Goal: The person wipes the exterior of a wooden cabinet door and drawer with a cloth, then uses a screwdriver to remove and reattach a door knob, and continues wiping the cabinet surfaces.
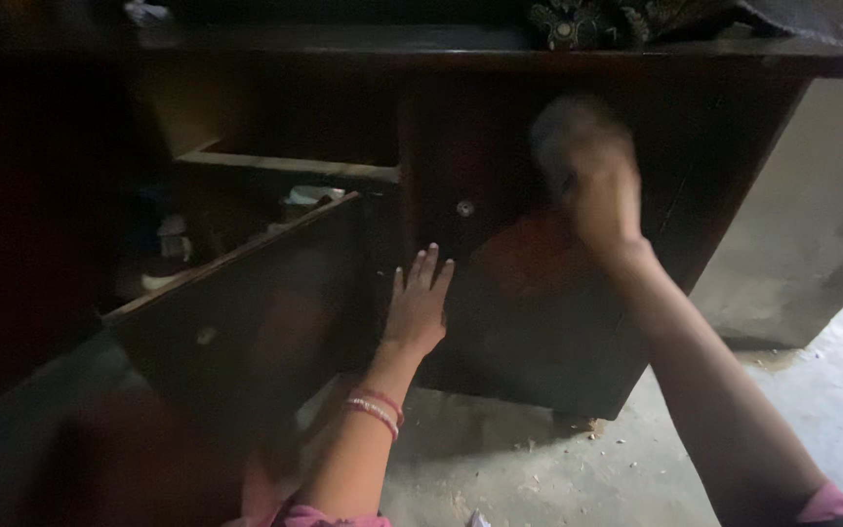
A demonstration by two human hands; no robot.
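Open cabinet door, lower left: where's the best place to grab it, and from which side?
Grip the open cabinet door along its pale top edge near the free corner, coming from above and the front. That edge is exposed and thin enough to pinch; the small knob on its face is dim and hard to make out. The left hand rests flat on the closed door beside it.
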